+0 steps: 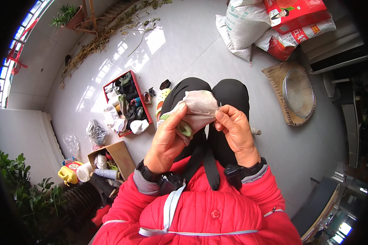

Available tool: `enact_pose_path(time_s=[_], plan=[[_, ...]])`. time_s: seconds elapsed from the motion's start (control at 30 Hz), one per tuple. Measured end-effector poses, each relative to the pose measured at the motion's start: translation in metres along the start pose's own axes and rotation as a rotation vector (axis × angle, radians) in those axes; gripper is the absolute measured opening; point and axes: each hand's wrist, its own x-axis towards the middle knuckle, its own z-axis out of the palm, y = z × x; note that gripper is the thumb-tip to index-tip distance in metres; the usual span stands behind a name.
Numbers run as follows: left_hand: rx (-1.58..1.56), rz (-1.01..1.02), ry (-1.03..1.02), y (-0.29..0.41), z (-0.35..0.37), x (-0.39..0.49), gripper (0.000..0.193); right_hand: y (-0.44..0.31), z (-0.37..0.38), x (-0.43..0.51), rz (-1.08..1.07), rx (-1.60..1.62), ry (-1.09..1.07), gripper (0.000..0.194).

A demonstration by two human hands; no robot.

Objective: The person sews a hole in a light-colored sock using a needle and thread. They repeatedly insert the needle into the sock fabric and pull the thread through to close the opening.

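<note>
A pale pinkish sock (199,107) with green parts is stretched between my two hands above my knees. My left hand (168,137) grips its left side, thumb on top, near the green-lined fold. At the sock's right edge, the thumb and fingers of my right hand (236,131) pinch the fabric; a thin, needle-like thing stands up beside these fingertips, too small to identify surely. To the left on the floor, a red-rimmed box (143,102) holds many socks, some hanging over its edge. A spool of thread (255,131) lies on the floor right of my knees.
A cardboard box (122,156) with thread cones, a yellow jug (70,172) and plastic bags (96,132) are at the left. A round sieve (298,92) rests on a woven mat (274,76) at the right. White sacks (245,27) stand ahead; dried plants (95,46) lie along the wall.
</note>
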Motion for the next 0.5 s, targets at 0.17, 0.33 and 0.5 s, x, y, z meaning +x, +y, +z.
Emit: enact_pose_path(time_s=[0.17,0.33,0.5], plan=[[-0.146,-0.086,-0.002,0.002,0.007,0.0,0.043,-0.001,-0.01,0.0,-0.025,-0.038,0.003,0.013],[-0.105,-0.029,-0.073,-0.003,-0.003,-0.013,0.044,-0.002,-0.012,0.001,0.066,-0.196,0.024,0.013],[0.15,0.053,0.091,-0.012,-0.025,-0.01,0.042,-0.009,-0.002,-0.013,-0.067,-0.821,0.194,0.013]])
